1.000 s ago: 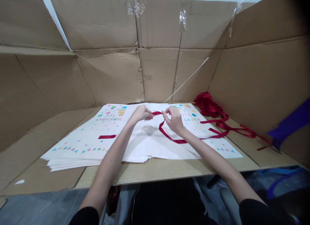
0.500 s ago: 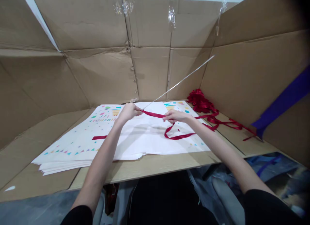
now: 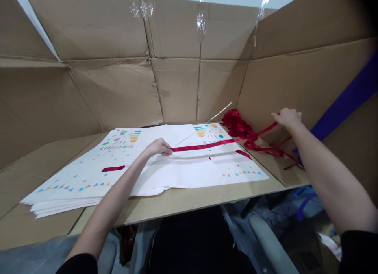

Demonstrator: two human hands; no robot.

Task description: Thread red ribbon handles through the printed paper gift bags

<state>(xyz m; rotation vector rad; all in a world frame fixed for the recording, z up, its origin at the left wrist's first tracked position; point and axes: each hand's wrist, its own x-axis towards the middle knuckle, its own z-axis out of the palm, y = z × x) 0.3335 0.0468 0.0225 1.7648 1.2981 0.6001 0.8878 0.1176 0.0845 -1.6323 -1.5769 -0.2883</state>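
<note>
Cardboard walls (image 3: 118, 97) around table (image 3: 189, 196) and printed sheets (image 3: 177, 171), ribbon heap (image 3: 235, 123) far right, my left hand (image 3: 159, 147) and right hand (image 3: 288, 117) pinching red ribbon (image 3: 203, 146)

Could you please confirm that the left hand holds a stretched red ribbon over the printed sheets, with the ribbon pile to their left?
Not quite: the head view shows the ribbon pile to the right of the sheets. The left hand does hold the stretched ribbon.

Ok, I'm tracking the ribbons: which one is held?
The long ribbon, running from left hand to right hand; the short strips just lie on the sheets.
</note>
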